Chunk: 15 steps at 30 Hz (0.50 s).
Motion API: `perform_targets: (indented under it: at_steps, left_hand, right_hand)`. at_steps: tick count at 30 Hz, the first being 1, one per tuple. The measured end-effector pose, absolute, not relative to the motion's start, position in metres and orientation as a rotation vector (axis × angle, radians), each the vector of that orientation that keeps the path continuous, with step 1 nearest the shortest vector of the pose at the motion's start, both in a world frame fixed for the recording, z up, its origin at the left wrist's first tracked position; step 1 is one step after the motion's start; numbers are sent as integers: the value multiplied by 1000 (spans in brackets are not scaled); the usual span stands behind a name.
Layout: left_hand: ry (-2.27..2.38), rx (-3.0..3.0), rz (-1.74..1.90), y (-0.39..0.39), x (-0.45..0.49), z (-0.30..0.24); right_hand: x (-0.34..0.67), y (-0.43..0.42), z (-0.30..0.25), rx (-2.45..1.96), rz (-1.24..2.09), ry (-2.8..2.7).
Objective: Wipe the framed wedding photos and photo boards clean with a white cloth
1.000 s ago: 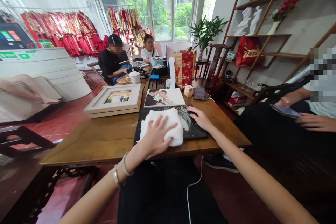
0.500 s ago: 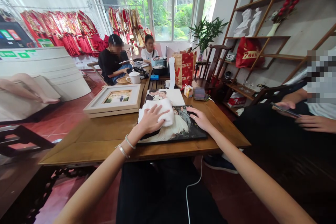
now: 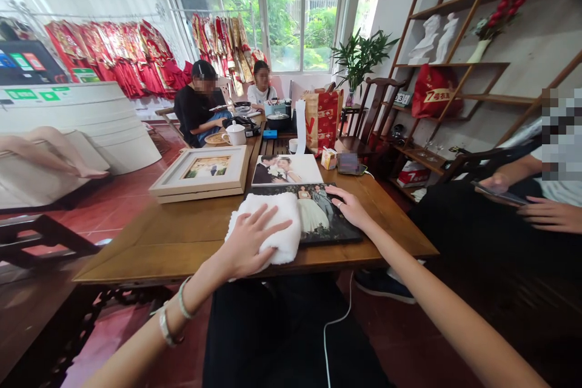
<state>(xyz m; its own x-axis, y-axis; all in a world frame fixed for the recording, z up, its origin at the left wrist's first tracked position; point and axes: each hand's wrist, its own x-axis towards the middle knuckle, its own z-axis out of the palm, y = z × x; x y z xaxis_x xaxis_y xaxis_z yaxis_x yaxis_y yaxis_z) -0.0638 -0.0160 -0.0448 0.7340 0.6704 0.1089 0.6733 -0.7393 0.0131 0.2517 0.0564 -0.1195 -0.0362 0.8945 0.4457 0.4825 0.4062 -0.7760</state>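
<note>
My left hand (image 3: pixel 253 239) lies with spread fingers on a folded white towel (image 3: pixel 284 212). The towel covers the near left part of a photo album (image 3: pixel 318 209) and reaches toward the table's front edge. On the album's dark lower page shows a wedding picture of a couple; its upper page (image 3: pixel 287 171) carries another couple's portrait. My right hand (image 3: pixel 349 201) rests at the album's right edge, fingers stretched out and apart, with a ring on one finger. Whether album pages and cover are joined cannot be made out.
Framed pictures (image 3: pixel 202 171) lie stacked on the left of the wooden table (image 3: pixel 168 236). Behind the album stand a white lidded mug (image 3: pixel 235 133), a paper bag (image 3: pixel 324 118), a small box (image 3: pixel 328 159) and a phone (image 3: pixel 349 163). A seated person (image 3: pixel 513 188) holds a phone at right; two others sit behind.
My left hand has drawn the towel toward me and slightly left, uncovering the upper portrait and part of the lower page. My right hand stays at the album's edge.
</note>
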Motion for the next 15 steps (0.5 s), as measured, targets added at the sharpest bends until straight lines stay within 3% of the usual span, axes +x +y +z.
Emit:
perform_targets:
  at_steps: [15]
  left_hand:
    - [-1180,-2906,-109,92,-50,-36]
  right_hand:
    - [251,54,-117,-1264,446,-1694]
